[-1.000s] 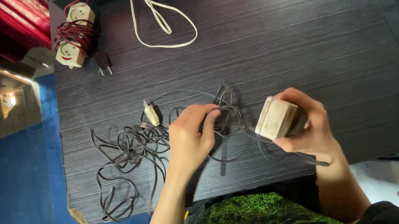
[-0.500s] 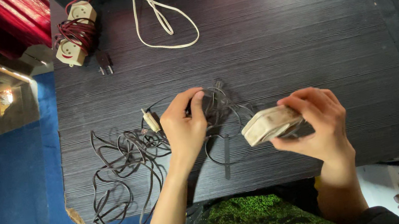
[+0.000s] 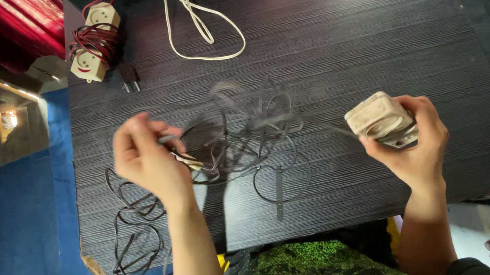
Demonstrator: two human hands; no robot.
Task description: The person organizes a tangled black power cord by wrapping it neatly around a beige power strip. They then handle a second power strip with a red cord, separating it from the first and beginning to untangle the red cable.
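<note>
Over the table, left hand (image 3: 146, 160) pinches black cord (image 3: 240, 150); right hand (image 3: 412, 140) clasps socket block (image 3: 378, 118).

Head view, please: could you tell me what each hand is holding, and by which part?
The right hand grips the beige socket block around its body; the left hand pinches the tangled dark cable near its plug end.

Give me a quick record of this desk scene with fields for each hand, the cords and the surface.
left hand: raised, pinching a tangled dark cord near its plug end
right hand: gripping a beige socket block on that cord
cord state: loose loops, partly lifted and blurred
far left: second socket block wrapped in red cord
far middle: white cord
surface: dark wood-grain table
</note>
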